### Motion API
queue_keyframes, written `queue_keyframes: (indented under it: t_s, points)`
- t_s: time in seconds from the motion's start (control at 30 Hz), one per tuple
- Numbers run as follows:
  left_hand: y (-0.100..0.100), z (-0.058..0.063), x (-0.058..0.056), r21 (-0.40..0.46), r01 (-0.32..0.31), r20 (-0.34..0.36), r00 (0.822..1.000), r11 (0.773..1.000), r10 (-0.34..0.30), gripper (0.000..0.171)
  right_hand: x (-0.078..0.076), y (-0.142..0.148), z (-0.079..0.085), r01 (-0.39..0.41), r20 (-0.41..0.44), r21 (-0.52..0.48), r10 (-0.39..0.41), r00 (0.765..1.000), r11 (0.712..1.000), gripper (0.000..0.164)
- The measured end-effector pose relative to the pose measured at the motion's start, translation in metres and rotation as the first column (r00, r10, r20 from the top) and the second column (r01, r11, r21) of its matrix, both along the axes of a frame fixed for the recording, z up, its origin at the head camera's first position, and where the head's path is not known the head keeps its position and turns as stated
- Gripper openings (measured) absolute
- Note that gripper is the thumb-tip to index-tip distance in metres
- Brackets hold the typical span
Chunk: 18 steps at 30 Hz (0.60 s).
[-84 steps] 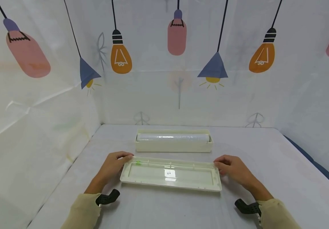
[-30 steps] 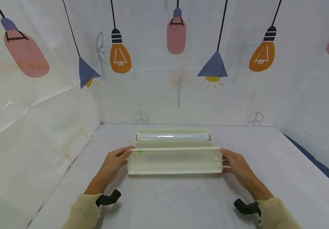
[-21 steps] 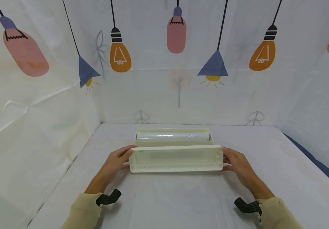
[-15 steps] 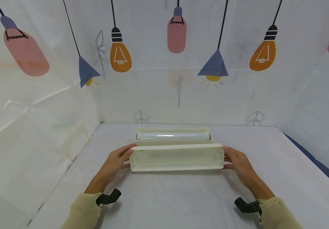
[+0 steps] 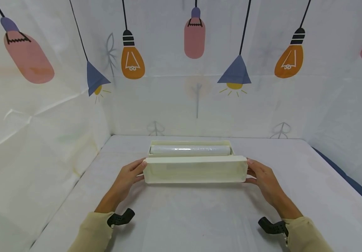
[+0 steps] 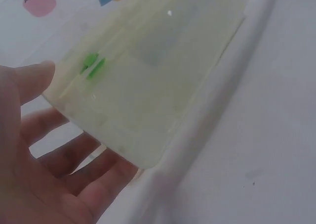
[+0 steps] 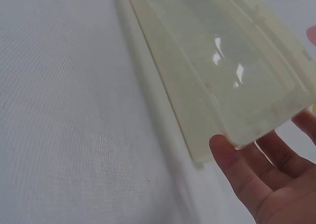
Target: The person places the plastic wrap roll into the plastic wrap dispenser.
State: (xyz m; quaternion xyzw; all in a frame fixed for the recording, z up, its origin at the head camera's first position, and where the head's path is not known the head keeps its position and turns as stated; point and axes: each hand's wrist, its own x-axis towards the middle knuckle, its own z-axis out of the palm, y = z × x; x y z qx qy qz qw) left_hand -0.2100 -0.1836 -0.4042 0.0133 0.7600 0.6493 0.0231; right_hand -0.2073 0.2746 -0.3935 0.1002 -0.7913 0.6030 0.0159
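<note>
Both hands hold a long, cream plastic lid point(image 5: 196, 172) by its short ends, tilted up with its outer face to the head camera. At its left end, my left hand point(image 5: 125, 180) has the thumb on the upper corner and the fingers behind. The right end is pinched by my right hand point(image 5: 265, 182), thumb on the top corner and fingers lower down. A small green piece point(image 6: 92, 66) shows on the lid in the left wrist view. Just behind the lid stands a matching cream box point(image 5: 190, 142) with a shiny roll of cling film point(image 5: 190, 150) inside; its front is hidden.
The box and hands are over a table with a white cloth point(image 5: 187, 220). White sheets printed with lamps point(image 5: 168, 105) hang behind and at both sides. Each wrist carries a black camera mount point(image 5: 121, 217).
The lid, earlier lying low with its hollow inside showing, has been tipped upright and moved back towards the box, now covering the box's front. Both hands kept hold of its ends.
</note>
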Motion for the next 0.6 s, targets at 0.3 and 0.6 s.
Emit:
queue_keyframes:
  t_s: [0.3, 0.6]
  points:
    - [0.002, 0.009, -0.002, -0.030, 0.046, -0.008, 0.999, 0.998, -0.046, 0.068, -0.003, 0.001, 0.005, 0.006, -0.035, -0.001, -0.006, 0.999, 1.000, 0.065]
    - [0.008, 0.024, -0.007, -0.032, 0.017, -0.112, 0.994, 0.999, -0.020, 0.061, -0.010, 0.003, 0.015, -0.032, -0.039, -0.022, 0.031, 0.999, 0.999, 0.068]
